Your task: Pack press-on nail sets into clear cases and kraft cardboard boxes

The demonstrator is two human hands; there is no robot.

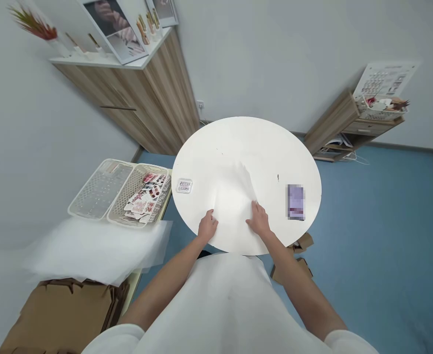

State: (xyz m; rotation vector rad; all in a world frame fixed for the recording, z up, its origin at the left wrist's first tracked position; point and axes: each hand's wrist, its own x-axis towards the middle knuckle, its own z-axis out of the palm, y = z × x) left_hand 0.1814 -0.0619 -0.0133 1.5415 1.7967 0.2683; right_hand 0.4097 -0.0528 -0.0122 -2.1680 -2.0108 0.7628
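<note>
A thin, see-through white sheet (234,194) lies on the white oval table (246,132), and its right side stands up in a soft fold. My right hand (259,219) is at the near end of that fold, with the sheet's edge at its fingertips and the thumb held out to the left. By the sheet's left edge, my left hand (208,227) rests low on the table, thumb and forefinger apart. Whether its fingertips press on the sheet is hard to see.
A small clear case (184,185) sits at the table's left, and a blurred purple packet (295,202) at its right. Left of the table are a basket of printed cards (146,196), a stack of white sheets (102,246) and brown cardboard (61,314). A wooden cabinet (157,93) stands behind.
</note>
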